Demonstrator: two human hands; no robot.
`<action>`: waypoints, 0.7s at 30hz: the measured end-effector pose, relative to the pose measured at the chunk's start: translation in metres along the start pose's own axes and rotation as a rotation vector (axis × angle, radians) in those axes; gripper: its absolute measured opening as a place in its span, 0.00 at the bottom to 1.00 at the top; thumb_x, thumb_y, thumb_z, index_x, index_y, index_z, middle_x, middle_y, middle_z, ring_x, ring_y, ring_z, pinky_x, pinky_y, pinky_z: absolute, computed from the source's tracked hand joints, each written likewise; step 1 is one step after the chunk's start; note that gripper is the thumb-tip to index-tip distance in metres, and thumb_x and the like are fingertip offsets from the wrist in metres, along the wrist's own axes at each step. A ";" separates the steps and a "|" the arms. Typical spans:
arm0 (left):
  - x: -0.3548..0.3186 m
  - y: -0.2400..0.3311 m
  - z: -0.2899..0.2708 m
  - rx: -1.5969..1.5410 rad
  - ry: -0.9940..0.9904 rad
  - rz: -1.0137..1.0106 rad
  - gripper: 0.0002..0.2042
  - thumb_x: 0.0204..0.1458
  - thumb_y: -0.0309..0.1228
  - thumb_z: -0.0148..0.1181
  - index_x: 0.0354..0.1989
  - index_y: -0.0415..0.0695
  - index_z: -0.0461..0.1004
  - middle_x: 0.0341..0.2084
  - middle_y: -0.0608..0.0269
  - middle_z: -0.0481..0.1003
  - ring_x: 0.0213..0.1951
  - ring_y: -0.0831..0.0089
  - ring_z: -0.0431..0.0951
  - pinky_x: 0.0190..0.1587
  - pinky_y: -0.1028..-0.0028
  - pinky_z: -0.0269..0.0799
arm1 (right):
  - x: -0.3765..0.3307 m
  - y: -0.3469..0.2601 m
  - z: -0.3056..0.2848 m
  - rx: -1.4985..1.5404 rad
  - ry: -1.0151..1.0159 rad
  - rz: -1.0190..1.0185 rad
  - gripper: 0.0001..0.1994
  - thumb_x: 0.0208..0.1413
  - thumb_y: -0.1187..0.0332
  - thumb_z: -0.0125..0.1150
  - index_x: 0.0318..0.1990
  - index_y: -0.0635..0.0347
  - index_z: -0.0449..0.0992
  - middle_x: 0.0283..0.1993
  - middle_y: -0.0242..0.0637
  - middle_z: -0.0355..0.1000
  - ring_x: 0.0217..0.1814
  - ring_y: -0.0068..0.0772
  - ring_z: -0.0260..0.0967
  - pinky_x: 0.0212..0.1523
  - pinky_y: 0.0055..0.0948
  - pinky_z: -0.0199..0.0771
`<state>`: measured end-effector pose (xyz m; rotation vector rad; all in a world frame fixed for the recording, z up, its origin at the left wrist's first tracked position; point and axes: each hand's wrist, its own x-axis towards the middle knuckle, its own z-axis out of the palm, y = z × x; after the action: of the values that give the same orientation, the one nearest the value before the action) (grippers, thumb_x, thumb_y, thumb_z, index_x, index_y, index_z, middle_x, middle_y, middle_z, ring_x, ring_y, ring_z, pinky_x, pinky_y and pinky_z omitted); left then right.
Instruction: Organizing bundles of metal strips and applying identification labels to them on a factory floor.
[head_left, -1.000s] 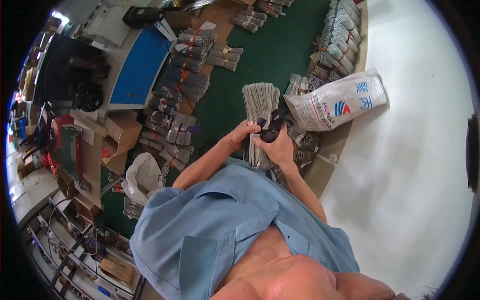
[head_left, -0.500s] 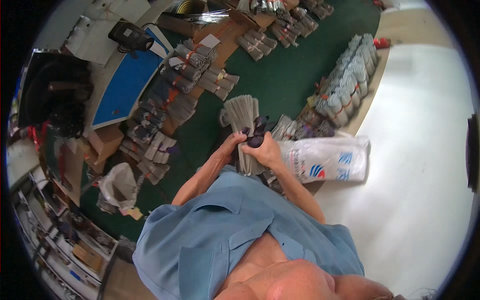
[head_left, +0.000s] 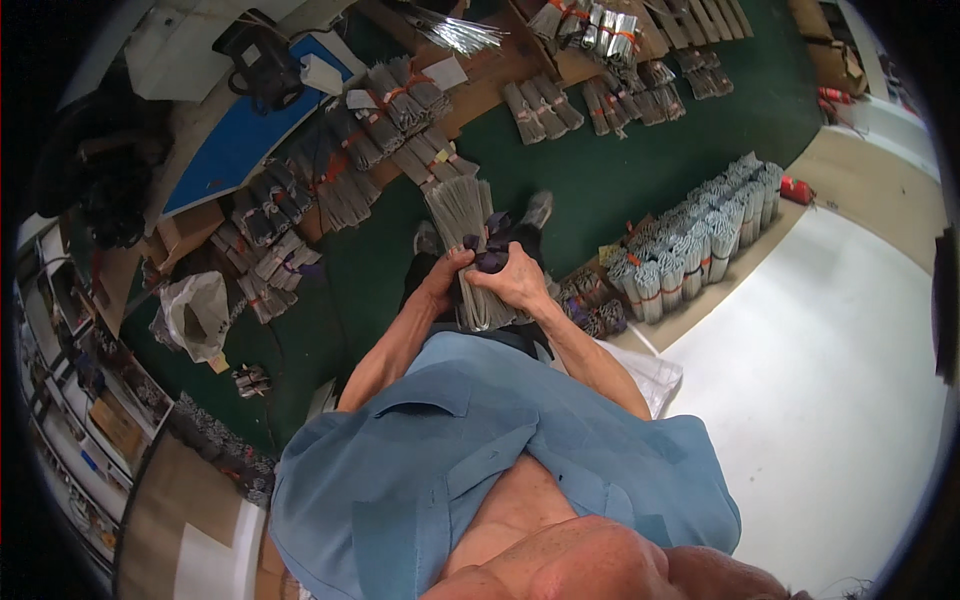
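In front of my body I hold a bundle of thin grey strips (head_left: 460,208), its far end fanned out. My left hand (head_left: 440,278) is closed round the bundle's left side. On the other side my right hand (head_left: 516,278) grips a dark purple band (head_left: 491,252) that lies across the middle of the strips. The bunched band and my fingers hide part of the bundle. Whether the band is knotted, I cannot tell.
Tied grey bundles (head_left: 400,95) lie at the upper left, beside a blue board (head_left: 230,130). Upright bundles (head_left: 690,255) stand in rows at the right, near a white surface (head_left: 820,390). A white sack (head_left: 197,315) sits on the green floor (head_left: 400,208) at left.
The view has shifted, bringing my feet and more of the right-hand rows into sight. The printed white bag is now mostly hidden behind my right arm. Both hands still hold the bundle and band.
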<state>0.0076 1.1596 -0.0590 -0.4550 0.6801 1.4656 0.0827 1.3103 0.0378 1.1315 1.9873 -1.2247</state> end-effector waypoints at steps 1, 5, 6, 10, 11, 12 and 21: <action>0.011 -0.003 0.006 -0.010 0.035 0.021 0.34 0.45 0.45 0.70 0.60 0.47 0.66 0.51 0.60 0.74 0.53 0.64 0.74 0.59 0.59 0.69 | 0.012 0.003 -0.013 -0.007 -0.016 -0.010 0.49 0.29 0.38 0.70 0.49 0.79 0.66 0.43 0.61 0.73 0.48 0.55 0.74 0.49 0.40 0.74; 0.072 -0.012 0.038 -0.109 0.104 0.026 0.33 0.45 0.45 0.70 0.60 0.48 0.66 0.51 0.61 0.74 0.53 0.63 0.74 0.60 0.58 0.68 | 0.064 0.026 -0.076 -0.052 -0.117 -0.052 0.48 0.28 0.38 0.70 0.47 0.79 0.67 0.43 0.62 0.74 0.47 0.55 0.75 0.49 0.40 0.74; 0.091 -0.016 0.048 -0.170 0.106 0.041 0.32 0.46 0.44 0.69 0.60 0.49 0.67 0.51 0.61 0.74 0.52 0.64 0.74 0.59 0.58 0.69 | 0.078 0.036 -0.094 -0.054 -0.152 -0.060 0.49 0.28 0.38 0.70 0.47 0.80 0.68 0.42 0.63 0.74 0.47 0.56 0.75 0.49 0.41 0.74; 0.175 -0.042 0.095 -0.299 0.221 0.138 0.30 0.46 0.42 0.69 0.58 0.51 0.67 0.51 0.62 0.74 0.51 0.63 0.75 0.57 0.57 0.71 | 0.147 0.082 -0.165 -0.150 -0.247 -0.108 0.49 0.29 0.38 0.70 0.48 0.82 0.67 0.41 0.63 0.75 0.47 0.57 0.75 0.48 0.41 0.75; 0.190 -0.052 0.107 -0.300 0.233 0.132 0.30 0.46 0.42 0.69 0.58 0.51 0.67 0.51 0.62 0.74 0.51 0.63 0.75 0.57 0.57 0.71 | 0.155 0.094 -0.179 -0.144 -0.257 -0.104 0.49 0.29 0.38 0.70 0.48 0.82 0.67 0.41 0.63 0.75 0.47 0.57 0.75 0.48 0.41 0.75; 0.211 -0.056 0.115 -0.334 0.242 0.139 0.29 0.46 0.42 0.69 0.58 0.51 0.68 0.51 0.62 0.74 0.51 0.63 0.75 0.57 0.57 0.71 | 0.169 0.102 -0.195 -0.182 -0.262 -0.107 0.49 0.29 0.39 0.70 0.48 0.81 0.67 0.42 0.63 0.75 0.46 0.57 0.76 0.48 0.41 0.75; 0.396 -0.041 0.137 -0.530 0.174 -0.027 0.27 0.47 0.38 0.70 0.55 0.44 0.68 0.47 0.58 0.76 0.48 0.62 0.78 0.58 0.56 0.72 | 0.312 0.170 -0.283 -0.216 -0.285 0.013 0.47 0.31 0.41 0.72 0.48 0.79 0.69 0.43 0.60 0.75 0.48 0.54 0.75 0.51 0.40 0.73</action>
<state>0.0566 1.5426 -0.2265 -1.0047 0.4089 1.5887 0.0687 1.7211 -0.1567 0.8138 1.8405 -1.0677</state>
